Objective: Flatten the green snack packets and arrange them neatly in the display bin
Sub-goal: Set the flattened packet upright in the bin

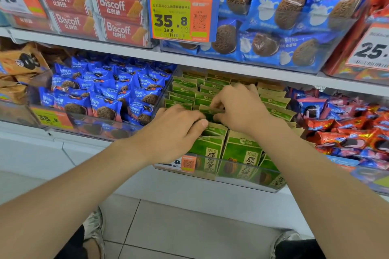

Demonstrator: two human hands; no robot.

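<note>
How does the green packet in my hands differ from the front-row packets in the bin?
The held packet is pinched by the left hand and right hand and tilted over the rows; the front-row packets stand upright. The held packet is mostly hidden; the front-row packets show their printed faces. Both are green with tan tops.

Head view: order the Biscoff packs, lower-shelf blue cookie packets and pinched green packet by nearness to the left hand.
1. Green packet, pinched by the left hand.
2. Blue cookie packets, neighbouring bin, to its left.
3. Biscoff packs, upper shelf, up and left.
</note>
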